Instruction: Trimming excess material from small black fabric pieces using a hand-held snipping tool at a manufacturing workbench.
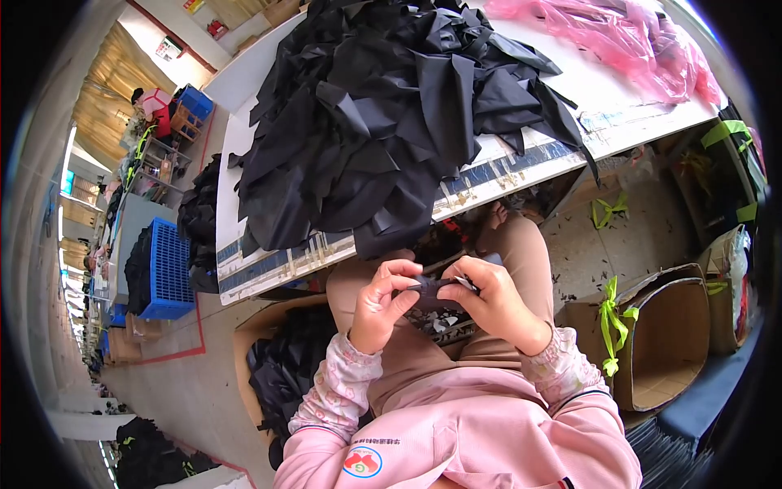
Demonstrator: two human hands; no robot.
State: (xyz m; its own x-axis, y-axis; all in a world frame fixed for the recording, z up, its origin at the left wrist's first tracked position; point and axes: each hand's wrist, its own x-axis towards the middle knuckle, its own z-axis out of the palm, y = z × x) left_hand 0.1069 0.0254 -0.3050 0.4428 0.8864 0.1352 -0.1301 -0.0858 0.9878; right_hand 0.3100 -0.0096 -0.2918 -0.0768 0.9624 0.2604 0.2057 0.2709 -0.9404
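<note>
Small dark fabric piece (430,287) sits over the lap, pinched at its left end by the left hand (381,303) and at its right by the right hand (492,300). Looks light and floppy; hold its edges. Beyond, one white desk (570,90) carries one heap of black cloth (391,114).

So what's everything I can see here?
fabric piece: one, black, held between both hands over the lap
fabric pile: one heap, black, on the table
table: one, white, ahead
plastic sheet: one, pink, table's far right
left box: one, cardboard, holds black fabric, floor left
right box: one, cardboard, green strap, looks empty, floor right
crate: one, blue, floor left
left hand: pinching the piece
right hand: pinching the piece
</note>
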